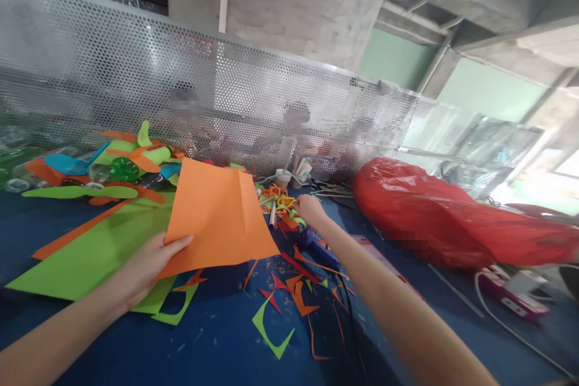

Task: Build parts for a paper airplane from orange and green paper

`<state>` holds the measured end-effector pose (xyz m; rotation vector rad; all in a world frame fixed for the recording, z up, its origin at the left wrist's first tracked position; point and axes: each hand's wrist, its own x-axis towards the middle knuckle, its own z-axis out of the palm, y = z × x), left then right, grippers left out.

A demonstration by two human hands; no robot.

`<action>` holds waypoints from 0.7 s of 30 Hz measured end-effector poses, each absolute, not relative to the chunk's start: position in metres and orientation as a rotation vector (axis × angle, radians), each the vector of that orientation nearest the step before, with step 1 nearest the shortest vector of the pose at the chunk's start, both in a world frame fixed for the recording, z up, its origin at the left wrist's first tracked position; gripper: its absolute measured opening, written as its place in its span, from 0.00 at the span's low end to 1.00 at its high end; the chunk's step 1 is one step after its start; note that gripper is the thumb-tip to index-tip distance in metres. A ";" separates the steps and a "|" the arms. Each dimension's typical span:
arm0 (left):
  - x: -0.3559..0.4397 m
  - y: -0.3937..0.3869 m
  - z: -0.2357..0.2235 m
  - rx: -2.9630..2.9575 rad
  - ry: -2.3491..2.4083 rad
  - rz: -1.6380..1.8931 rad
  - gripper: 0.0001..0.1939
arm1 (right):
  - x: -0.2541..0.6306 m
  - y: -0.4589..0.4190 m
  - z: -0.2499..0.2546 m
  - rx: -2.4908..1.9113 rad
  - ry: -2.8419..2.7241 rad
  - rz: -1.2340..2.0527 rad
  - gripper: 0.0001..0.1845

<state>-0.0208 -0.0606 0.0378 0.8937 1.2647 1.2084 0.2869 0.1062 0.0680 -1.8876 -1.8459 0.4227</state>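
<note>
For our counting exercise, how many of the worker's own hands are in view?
2: the left hand, fingers partly hidden, holds orange paper; the right hand is at the paper scraps.

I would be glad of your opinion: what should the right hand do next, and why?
I'd probably have the right hand feel through the paper scraps: it is right at the heap, while the left hand holds the creased orange sheet off to the side. Whether it already pinches something is unclear.
</note>
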 end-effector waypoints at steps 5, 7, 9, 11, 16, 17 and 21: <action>-0.023 -0.062 0.037 0.903 1.252 1.153 0.21 | 0.281 0.149 0.055 -2.074 -1.720 0.375 0.16; -0.023 -0.061 0.036 0.904 1.263 1.143 0.20 | 0.279 0.157 0.050 -2.097 -1.681 0.398 0.17; -0.023 -0.060 0.034 0.915 1.270 1.145 0.19 | 0.278 0.164 0.047 -2.122 -1.640 0.446 0.16; -0.023 -0.058 0.032 0.933 1.264 1.158 0.19 | 0.279 0.168 0.046 -2.136 -1.605 0.493 0.15; -0.023 -0.059 0.035 0.951 1.233 1.171 0.22 | 0.282 0.163 0.044 -2.017 -1.538 0.543 0.15; -0.023 -0.060 0.036 0.949 1.231 1.167 0.23 | 0.283 0.160 0.045 -1.974 -1.524 0.545 0.15; -0.024 -0.062 0.037 0.967 1.235 1.174 0.21 | 0.289 0.147 0.051 -1.709 -1.495 0.533 0.16</action>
